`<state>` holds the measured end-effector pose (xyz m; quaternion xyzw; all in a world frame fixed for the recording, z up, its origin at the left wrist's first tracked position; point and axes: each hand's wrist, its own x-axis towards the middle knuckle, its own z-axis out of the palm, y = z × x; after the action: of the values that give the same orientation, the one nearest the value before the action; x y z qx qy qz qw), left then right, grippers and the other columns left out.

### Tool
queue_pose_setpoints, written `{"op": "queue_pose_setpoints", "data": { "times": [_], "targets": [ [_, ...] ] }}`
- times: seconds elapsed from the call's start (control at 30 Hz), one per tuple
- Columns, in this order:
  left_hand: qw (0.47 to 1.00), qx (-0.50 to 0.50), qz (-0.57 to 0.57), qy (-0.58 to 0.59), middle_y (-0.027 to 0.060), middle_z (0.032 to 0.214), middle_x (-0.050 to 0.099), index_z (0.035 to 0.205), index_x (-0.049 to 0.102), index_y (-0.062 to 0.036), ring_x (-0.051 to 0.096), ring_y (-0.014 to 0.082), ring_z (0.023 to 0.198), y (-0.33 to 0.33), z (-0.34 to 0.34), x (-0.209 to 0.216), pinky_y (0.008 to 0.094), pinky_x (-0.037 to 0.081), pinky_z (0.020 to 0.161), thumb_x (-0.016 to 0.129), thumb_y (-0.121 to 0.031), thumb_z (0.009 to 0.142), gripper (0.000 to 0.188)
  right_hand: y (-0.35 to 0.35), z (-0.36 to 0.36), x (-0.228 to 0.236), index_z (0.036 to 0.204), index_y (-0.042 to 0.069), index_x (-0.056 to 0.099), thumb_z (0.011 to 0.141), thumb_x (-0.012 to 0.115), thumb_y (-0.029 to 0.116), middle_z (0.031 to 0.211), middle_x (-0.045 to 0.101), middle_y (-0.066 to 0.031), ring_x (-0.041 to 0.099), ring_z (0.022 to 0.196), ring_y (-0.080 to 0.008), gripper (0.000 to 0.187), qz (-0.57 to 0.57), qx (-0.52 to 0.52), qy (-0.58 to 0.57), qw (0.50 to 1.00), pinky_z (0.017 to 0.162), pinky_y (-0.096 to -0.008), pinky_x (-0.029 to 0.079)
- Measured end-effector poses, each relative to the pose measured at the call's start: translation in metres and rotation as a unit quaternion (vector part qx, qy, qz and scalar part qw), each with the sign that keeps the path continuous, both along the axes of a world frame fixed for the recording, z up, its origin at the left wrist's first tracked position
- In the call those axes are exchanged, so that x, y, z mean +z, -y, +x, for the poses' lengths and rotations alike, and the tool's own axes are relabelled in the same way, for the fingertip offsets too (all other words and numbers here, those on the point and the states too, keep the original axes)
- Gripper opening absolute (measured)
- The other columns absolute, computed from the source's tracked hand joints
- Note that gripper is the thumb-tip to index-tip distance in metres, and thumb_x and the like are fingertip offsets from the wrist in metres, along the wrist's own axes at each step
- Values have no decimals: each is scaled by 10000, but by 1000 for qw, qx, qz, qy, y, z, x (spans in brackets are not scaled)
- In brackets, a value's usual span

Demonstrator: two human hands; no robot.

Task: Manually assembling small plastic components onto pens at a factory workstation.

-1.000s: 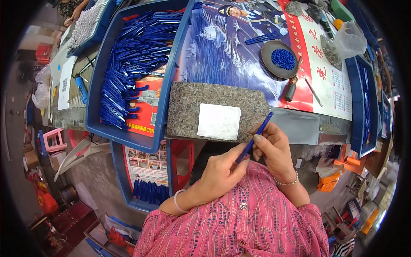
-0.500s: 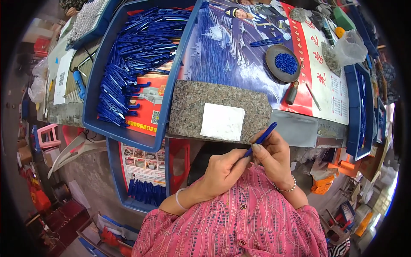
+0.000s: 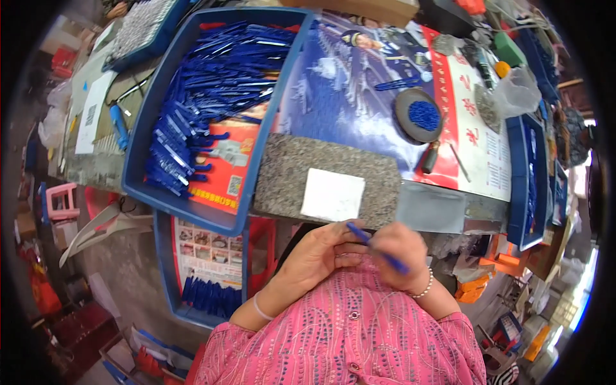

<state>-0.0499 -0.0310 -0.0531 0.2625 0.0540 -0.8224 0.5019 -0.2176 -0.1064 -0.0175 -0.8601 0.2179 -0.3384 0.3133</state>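
A slim blue pen-shaped piece (image 3: 359, 233) slants across the space between my hands, close in front of the pink shirt. My right hand (image 3: 403, 247), smeared by motion, is closed around its middle, and the lower end sticks out below the fingers. The curled fingers of my left hand (image 3: 319, 255) pinch the piece near its upper end. Just beyond them a folded white cloth or paper (image 3: 332, 194) lies on a speckled stone slab (image 3: 282, 173). To the left, a large blue tray (image 3: 142, 144) holds many similar blue pieces (image 3: 224, 70).
A round dish (image 3: 405, 131) of small blue parts (image 3: 424, 115) sits on the poster-covered table, near a dark-handled tool (image 3: 431, 158). Another blue tray (image 3: 168, 269) stands lower left, and a narrow blue bin (image 3: 518, 192) is at the right. A blue-handled tool (image 3: 118, 125) lies far left.
The blue piece has swung round: its upper end now points left toward my left hand instead of up to the right. My right hand has moved lower and turned. The view has shifted slightly.
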Motion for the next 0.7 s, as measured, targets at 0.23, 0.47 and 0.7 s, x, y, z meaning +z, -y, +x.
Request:
{"op": "queue_pose_setpoints", "data": {
  "times": [0.23, 0.47, 0.7],
  "targets": [
    [999, 6, -27, 32, 112, 1002, 627, 1110, 559, 14, 612, 170, 918, 3, -6, 3, 323, 493, 838, 502, -262, 946, 326, 9, -15, -1, 931, 49, 588, 642, 643, 9, 914, 614, -93, 592, 730, -240, 297, -43, 82, -68, 993, 591, -328, 460],
    [947, -9, -118, 298, 5, 734, 535, 1132, 530, 14, 444, 55, 589, 7, -4, 2, 187, 376, 571, 431, -233, 981, 306, 92, -55, -26, 1151, -1, 480, 816, 615, 152, 837, 628, -151, 593, 674, -279, 392, 43, -416, -170, 892, 642, -356, 463],
    [964, -68, -88, 243, 116, 941, 648, 1183, 527, 33, 602, 105, 719, -7, -6, -8, 219, 485, 669, 495, -127, 941, 292, 141, -63, -49, 1173, -72, 389, 727, 592, 155, 765, 624, -226, 630, 719, -348, 539, 97, -426, -308, 845, 663, -399, 489]
  ]
}}
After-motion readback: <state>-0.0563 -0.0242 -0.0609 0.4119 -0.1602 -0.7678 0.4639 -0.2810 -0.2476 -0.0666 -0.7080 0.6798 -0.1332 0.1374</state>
